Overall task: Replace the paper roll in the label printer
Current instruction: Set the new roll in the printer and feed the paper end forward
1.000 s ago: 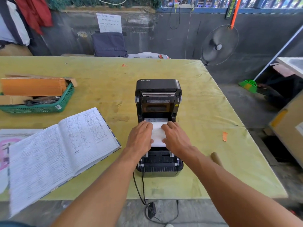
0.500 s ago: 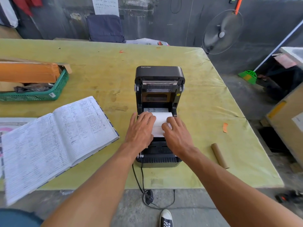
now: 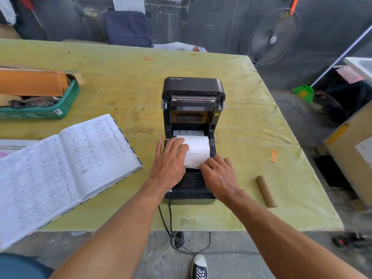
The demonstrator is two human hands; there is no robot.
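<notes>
The white paper roll (image 3: 196,150) sits in the open label printer (image 3: 192,127), long axis crosswise, between flat, unclenched left hand (image 3: 171,160) and right hand (image 3: 218,174) fingers resting on its edges.

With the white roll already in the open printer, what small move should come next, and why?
Probably draw the loose paper end forward over the front slot. The white roll sits in the printer, lid up, and the right hand and left hand rest on its paper.

Head-worn view, forward and downward
</notes>
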